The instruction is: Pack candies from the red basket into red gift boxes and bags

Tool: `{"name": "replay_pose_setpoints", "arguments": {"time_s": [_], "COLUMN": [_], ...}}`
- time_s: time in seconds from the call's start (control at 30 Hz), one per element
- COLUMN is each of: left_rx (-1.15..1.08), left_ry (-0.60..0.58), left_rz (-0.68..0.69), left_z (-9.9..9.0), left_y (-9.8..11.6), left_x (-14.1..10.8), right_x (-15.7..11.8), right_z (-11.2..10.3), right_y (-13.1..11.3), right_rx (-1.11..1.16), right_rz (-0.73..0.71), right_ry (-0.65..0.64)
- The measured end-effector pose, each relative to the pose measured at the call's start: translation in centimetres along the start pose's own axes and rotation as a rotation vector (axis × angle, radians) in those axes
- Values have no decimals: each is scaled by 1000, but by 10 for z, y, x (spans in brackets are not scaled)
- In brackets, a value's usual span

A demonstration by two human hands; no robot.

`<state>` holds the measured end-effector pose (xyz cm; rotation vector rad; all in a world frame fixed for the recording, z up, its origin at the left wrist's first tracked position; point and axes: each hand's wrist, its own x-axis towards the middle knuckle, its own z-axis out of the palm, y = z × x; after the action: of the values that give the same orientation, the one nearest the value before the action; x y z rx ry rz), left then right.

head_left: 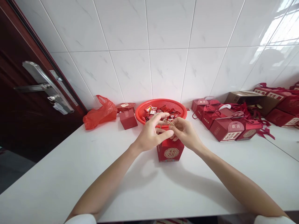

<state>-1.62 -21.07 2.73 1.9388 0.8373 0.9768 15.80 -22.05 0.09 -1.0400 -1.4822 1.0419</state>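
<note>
- Red gift box [171, 153], round gold emblem
- Our right hand [185, 132] pinches twisted cord [169, 123]; left hand's [150, 133] grip, we cannot tell
- Our hands partly hide the red basket [139, 114]

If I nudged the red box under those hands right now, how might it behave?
The red box would probably slide rather than roll, given its flat sides. It looks like folded card, so a hard squeeze could dent it. The twisted cord above it, being thin, likely bends easily.
</note>
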Motion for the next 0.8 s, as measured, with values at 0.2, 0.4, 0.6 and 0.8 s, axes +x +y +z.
{"name": "replay_pose_setpoints", "arguments": {"time_s": [0.2,0.4,0.6,0.8], "left_rx": [464,503,437,443], "left_ry": [-91,-193,-276,-281], "left_rz": [-95,-211,-224,-206], "left_z": [11,21,18,16], "left_y": [-12,-23,-29,-26], "left_x": [1,2,1,2], "right_x": [5,8,12,10], "right_z": [-9,-14,-19,-18], "right_y": [-2,-2,2,4], "right_rx": [3,87,145,101], "right_rz": [1,50,137,77], "right_ry": [32,-12,-69,-34]}}
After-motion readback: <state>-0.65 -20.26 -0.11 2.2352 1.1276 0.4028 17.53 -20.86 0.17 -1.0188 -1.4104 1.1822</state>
